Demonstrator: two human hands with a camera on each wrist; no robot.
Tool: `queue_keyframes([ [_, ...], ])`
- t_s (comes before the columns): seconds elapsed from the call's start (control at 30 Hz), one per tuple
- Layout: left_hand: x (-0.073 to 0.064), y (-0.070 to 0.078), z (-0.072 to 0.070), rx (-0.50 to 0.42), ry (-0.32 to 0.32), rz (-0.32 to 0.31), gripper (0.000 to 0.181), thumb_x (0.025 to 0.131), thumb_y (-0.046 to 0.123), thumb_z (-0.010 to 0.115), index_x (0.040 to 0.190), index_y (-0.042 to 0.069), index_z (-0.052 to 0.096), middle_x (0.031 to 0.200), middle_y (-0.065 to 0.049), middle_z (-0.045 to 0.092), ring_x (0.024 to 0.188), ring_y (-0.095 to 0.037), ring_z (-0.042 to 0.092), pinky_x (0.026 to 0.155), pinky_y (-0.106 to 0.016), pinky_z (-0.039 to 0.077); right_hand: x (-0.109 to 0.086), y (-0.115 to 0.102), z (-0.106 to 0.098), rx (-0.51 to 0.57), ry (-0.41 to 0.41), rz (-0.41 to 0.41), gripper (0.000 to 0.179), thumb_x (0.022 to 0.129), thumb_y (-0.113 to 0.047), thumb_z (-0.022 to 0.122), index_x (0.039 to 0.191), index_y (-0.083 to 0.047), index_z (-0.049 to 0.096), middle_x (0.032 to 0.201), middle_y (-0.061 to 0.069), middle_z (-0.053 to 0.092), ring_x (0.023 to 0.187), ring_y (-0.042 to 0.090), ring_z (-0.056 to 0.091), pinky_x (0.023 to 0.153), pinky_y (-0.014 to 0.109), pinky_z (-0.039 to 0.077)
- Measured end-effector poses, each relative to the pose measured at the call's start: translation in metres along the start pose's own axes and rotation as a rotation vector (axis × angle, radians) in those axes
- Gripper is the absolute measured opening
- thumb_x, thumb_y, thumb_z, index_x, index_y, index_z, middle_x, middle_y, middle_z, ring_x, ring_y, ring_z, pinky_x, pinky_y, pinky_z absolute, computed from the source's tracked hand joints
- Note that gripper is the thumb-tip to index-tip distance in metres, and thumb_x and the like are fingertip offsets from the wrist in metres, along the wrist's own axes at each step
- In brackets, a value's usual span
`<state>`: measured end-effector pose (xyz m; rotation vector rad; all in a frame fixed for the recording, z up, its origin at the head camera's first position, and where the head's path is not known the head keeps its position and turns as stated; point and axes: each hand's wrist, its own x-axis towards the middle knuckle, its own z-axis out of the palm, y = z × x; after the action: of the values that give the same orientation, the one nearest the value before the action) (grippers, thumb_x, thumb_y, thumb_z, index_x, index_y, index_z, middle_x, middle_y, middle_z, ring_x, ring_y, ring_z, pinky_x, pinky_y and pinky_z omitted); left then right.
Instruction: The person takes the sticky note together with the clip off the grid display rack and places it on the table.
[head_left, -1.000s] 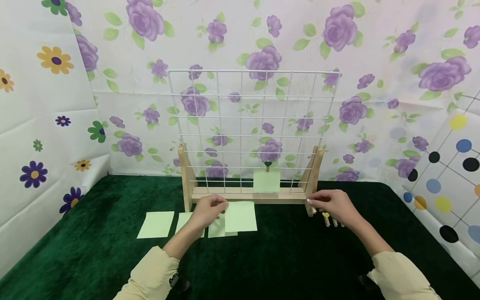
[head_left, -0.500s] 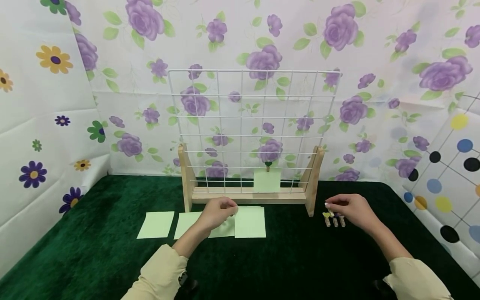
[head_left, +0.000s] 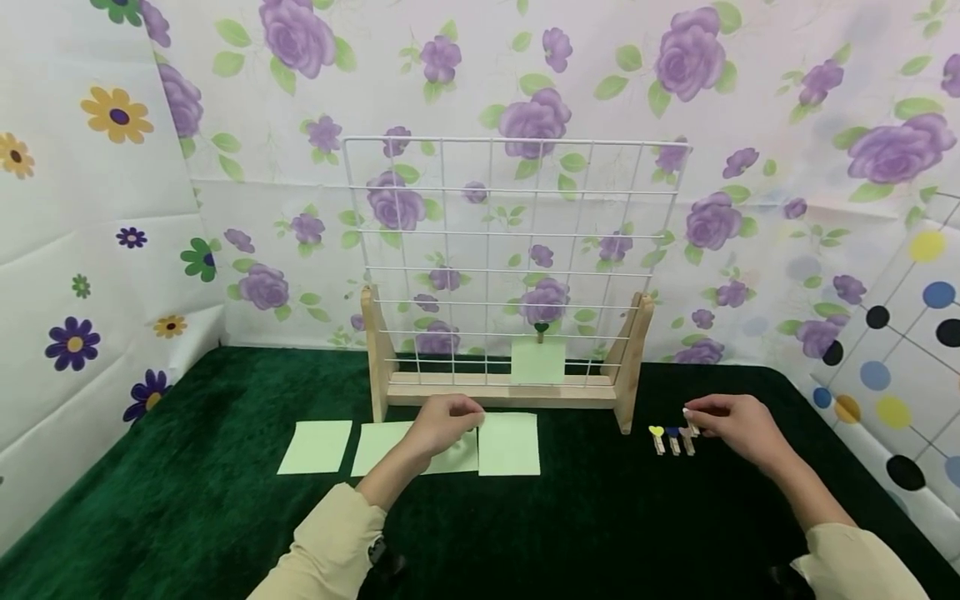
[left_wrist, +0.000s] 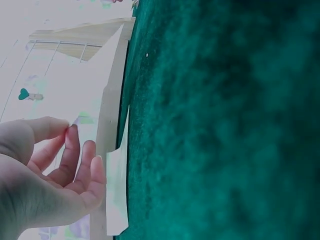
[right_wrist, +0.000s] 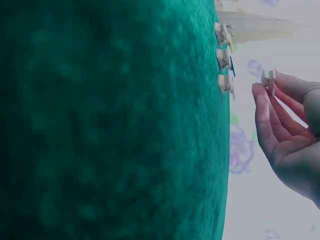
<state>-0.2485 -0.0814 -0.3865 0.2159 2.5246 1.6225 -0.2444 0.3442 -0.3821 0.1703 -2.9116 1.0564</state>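
My left hand (head_left: 437,432) pinches a pale green paper note (head_left: 508,444) by its upper left corner, in front of the wooden stand. In the left wrist view this note's edge meets the thumb and forefinger. On the right, my right hand (head_left: 741,427) pinches a small wooden clothespin (right_wrist: 268,78) with a white top between thumb and fingertips. It hovers just right of a row of 3 clothespins (head_left: 674,442) on the cloth, one with a yellow heart and one with a blue. Another note (head_left: 538,362) hangs on the white wire grid (head_left: 491,233) under a dark green heart clothespin (head_left: 541,332).
Pale green notes lie left of the held one: one at far left (head_left: 317,447), others partly behind the left hand and wrist. The grid stands in a wooden base (head_left: 450,391) on dark green cloth (head_left: 585,525). Flowered sheets (head_left: 285,158) enclose the back and sides.
My left hand has moved right with the note, which now hangs lower. Carrying the clothespin, my right hand has moved right, from beside the stand's foot past the row of clothespins.
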Motion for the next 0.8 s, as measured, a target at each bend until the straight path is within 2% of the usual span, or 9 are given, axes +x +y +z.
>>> queue_keyframes([
  [0.13, 0.003, 0.001, 0.003, 0.020, -0.027, 0.006, 0.012, 0.094, 0.012, 0.062, 0.099, 0.004, 0.069, 0.092, -0.006, 0.061, 0.084, -0.022, 0.054, 0.065, -0.031, 0.044, 0.001, 0.006, -0.004, -0.007, -0.035, 0.028, 0.040, 0.096, -0.027, 0.062, 0.117, 0.007, 0.064, 0.098, 0.013, 0.068, 0.078, 0.020, 0.064, 0.064, 0.035, 0.053],
  [0.4, 0.012, 0.005, 0.008, 0.122, -0.100, 0.025, 0.010, 0.093, 0.011, 0.062, 0.096, 0.004, 0.069, 0.092, -0.004, 0.061, 0.086, -0.020, 0.054, 0.069, -0.033, 0.045, 0.001, 0.016, -0.007, 0.007, -0.072, 0.044, 0.037, 0.096, -0.023, 0.061, 0.117, 0.008, 0.064, 0.101, 0.014, 0.067, 0.078, 0.019, 0.063, 0.064, 0.032, 0.053],
  [0.8, 0.020, 0.006, 0.014, 0.249, -0.079, 0.096, 0.010, 0.091, 0.005, 0.063, 0.091, -0.001, 0.070, 0.087, -0.005, 0.064, 0.078, -0.019, 0.054, 0.065, -0.030, 0.045, 0.003, 0.027, -0.010, 0.049, -0.153, 0.116, 0.037, 0.095, -0.025, 0.064, 0.114, 0.006, 0.065, 0.109, 0.016, 0.064, 0.085, 0.019, 0.061, 0.068, 0.031, 0.053],
])
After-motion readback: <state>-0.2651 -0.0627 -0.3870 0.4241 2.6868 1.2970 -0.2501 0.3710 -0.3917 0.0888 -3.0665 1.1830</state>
